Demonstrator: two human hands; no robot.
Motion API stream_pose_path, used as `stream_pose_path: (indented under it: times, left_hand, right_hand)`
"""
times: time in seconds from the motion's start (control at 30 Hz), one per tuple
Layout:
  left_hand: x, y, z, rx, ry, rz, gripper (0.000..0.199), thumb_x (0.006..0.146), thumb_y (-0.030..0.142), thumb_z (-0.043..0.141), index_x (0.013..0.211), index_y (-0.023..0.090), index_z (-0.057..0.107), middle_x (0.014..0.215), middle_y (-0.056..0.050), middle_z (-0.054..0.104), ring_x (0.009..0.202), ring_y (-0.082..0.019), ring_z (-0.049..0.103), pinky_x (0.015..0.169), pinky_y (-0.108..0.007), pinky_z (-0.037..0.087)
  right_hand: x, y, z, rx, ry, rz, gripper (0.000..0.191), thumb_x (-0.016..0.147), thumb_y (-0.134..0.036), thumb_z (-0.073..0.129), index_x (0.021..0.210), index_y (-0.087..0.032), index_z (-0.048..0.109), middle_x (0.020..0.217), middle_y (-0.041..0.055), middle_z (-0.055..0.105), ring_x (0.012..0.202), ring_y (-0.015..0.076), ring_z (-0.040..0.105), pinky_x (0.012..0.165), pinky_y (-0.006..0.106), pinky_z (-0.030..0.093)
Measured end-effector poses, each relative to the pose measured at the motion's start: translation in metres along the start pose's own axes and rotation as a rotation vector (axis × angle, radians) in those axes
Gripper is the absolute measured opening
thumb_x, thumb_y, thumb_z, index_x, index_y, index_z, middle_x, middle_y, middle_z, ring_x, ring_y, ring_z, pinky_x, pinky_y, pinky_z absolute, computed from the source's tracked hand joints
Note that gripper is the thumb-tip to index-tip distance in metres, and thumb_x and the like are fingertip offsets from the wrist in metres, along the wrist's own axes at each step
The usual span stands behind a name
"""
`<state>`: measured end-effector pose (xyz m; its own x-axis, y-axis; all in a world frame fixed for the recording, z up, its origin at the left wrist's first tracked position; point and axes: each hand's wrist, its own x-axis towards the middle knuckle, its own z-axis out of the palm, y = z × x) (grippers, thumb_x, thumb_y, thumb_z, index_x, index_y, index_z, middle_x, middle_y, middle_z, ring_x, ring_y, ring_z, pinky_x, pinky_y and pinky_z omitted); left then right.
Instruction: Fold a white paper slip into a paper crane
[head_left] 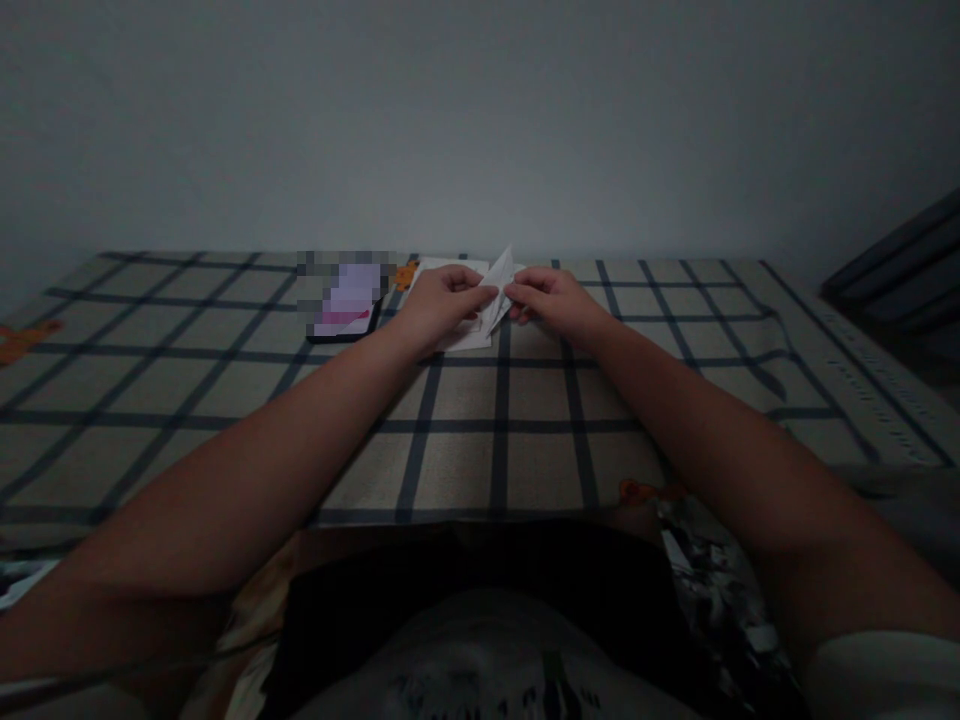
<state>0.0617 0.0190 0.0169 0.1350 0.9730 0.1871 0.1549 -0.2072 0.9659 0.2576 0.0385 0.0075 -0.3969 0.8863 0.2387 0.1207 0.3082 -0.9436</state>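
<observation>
A folded piece of white paper [497, 277] with a pointed tip stands up between my two hands, near the far side of the table. My left hand [448, 300] pinches its left side between thumb and fingers. On its right side, my right hand [549, 300] grips the paper between thumb and forefinger, with the other fingers curled. Flat white sheets [469, 340] lie on the cloth under and behind my left hand. The exact folds are too dim to make out.
A checked cloth [457, 470] covers the table, which meets a plain wall [480, 120] at the back. Left of my left hand lies a phone [345, 300] with a lit, partly pixelated screen. A dark slatted object [907, 280] stands at the far right.
</observation>
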Motion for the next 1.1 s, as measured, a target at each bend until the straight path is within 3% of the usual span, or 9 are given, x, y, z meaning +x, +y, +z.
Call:
stream_pose_path:
  times: [0.23,0.47,0.9,1.1]
  left_hand:
    - [0.0015,-0.0013,-0.0002,0.041,0.034,0.048,0.015,0.071,0.028,0.073,0.069,0.019,0.061,0.064,0.002,0.06,0.055,-0.01,0.052,0.055,-0.023,0.044]
    - [0.0032,-0.0078,0.0007,-0.037,-0.086,-0.057,0.022,0.069,0.032,0.078,0.078,0.018,0.064,0.067,0.0,0.065,0.055,-0.01,0.056,0.052,-0.022,0.042]
    - [-0.002,0.0015,0.0035,-0.017,-0.078,-0.044,0.012,0.075,0.02,0.072,0.071,0.017,0.062,0.061,0.0,0.063,0.052,-0.01,0.054,0.052,-0.021,0.042]
    - [0.0013,-0.0024,0.004,-0.13,-0.058,-0.058,0.013,0.071,0.019,0.072,0.071,0.018,0.059,0.062,0.002,0.061,0.054,-0.01,0.054,0.053,-0.021,0.043]
  right_hand:
    - [-0.0003,-0.0014,0.0013,0.042,-0.047,0.0,0.018,0.092,-0.033,0.072,0.087,-0.015,0.07,0.073,-0.0017,0.066,0.062,0.0071,0.06,0.058,0.018,0.05]
    - [-0.0026,-0.005,0.0017,-0.021,0.007,0.028,0.023,0.091,-0.028,0.073,0.074,-0.016,0.066,0.066,-0.0019,0.063,0.06,0.0087,0.058,0.061,0.021,0.05]
    - [-0.0027,-0.0036,0.0009,-0.113,0.01,-0.035,0.024,0.093,-0.033,0.07,0.075,-0.017,0.067,0.064,-0.0008,0.063,0.061,0.0111,0.057,0.062,0.024,0.048]
    - [-0.003,-0.0061,0.002,-0.141,0.029,-0.072,0.025,0.091,-0.034,0.071,0.074,-0.017,0.064,0.065,-0.0018,0.06,0.061,0.0108,0.056,0.061,0.024,0.047]
